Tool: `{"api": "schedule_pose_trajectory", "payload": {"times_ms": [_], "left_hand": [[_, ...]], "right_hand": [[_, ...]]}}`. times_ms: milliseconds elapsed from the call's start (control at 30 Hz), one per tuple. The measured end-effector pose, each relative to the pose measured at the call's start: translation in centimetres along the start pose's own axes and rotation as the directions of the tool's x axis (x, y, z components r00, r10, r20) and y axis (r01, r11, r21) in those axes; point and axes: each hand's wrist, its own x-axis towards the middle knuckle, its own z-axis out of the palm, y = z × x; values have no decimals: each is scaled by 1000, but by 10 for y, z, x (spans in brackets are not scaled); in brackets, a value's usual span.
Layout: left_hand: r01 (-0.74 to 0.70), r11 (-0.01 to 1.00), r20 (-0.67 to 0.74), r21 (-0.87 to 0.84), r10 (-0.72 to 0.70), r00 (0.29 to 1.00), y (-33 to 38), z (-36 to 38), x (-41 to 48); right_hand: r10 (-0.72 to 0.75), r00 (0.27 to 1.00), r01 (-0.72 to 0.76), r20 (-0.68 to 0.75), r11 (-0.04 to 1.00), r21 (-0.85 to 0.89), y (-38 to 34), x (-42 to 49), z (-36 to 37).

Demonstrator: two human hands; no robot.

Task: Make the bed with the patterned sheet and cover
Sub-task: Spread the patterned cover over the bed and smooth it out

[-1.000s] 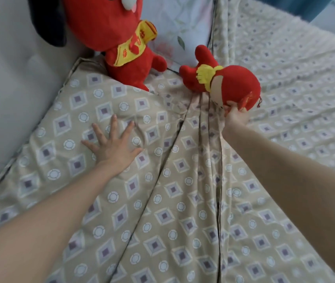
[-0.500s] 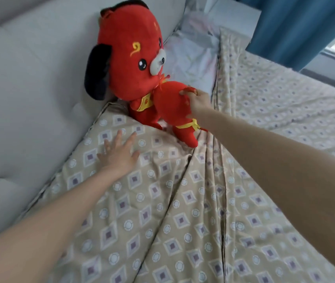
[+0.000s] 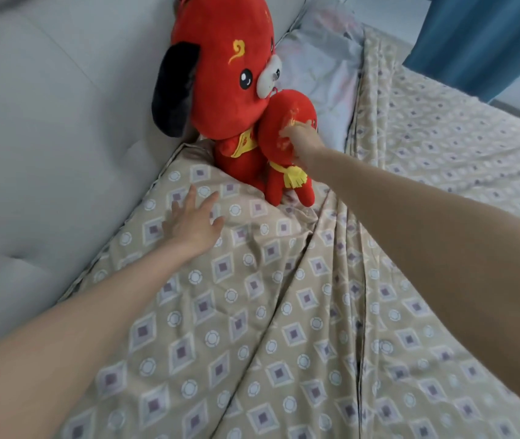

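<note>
A beige cover (image 3: 252,327) printed with diamonds and circles lies over the pillow and bed, creased down the middle. My left hand (image 3: 192,224) rests flat on it with the fingers spread, near the headboard. A large red plush dog (image 3: 220,90) sits upright against the headboard. In front of it stands a small red plush toy (image 3: 280,147) with a yellow scarf, leaning on the dog. My right hand (image 3: 298,137) grips the small toy's head. The patterned sheet (image 3: 458,160) stretches across the mattress to the right.
A grey padded headboard (image 3: 46,137) fills the left side. A pale floral pillow (image 3: 325,74) lies beyond the toys. A blue curtain (image 3: 480,36) hangs at the upper right by a window.
My right hand carried the small red toy from the cover's centre fold up against the big plush dog and stood it upright. My left hand stayed pressed on the cover.
</note>
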Motion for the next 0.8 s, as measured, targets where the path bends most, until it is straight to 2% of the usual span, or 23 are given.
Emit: {"api": "schedule_pose_trajectory", "payload": {"times_ms": [133,267,333,400,533,667,700,800], "left_hand": [[-30,999,33,21,29,999,3,14,-9],[-120,993,-106,-5,119,987,18,30,-24],[-189,982,-189,5,186,964,30,43,-32],[-233,972,-202,-16,225,953,43,61,-36],[-257,957,-77,-136,248,966,67,107,-33],[-250,957,61,-145,261,964,88,151,-26],[-251,960,90,-124,263,961,92,163,-24],[-189,982,120,-23,191,974,100,182,-15]], "right_hand": [[18,998,-23,63,997,74,10,-22,-28],[-36,982,38,-187,999,8,44,-38,-44],[-20,964,-7,-267,995,-99,73,-49,-58],[23,955,-93,-295,969,-228,111,-60,-75],[159,943,-279,-294,859,-429,185,-71,-111],[358,901,-432,-244,778,-456,236,-81,-130],[364,900,-436,-242,772,-462,249,-82,-132],[251,926,-368,-281,767,-526,274,-79,-129]]}}
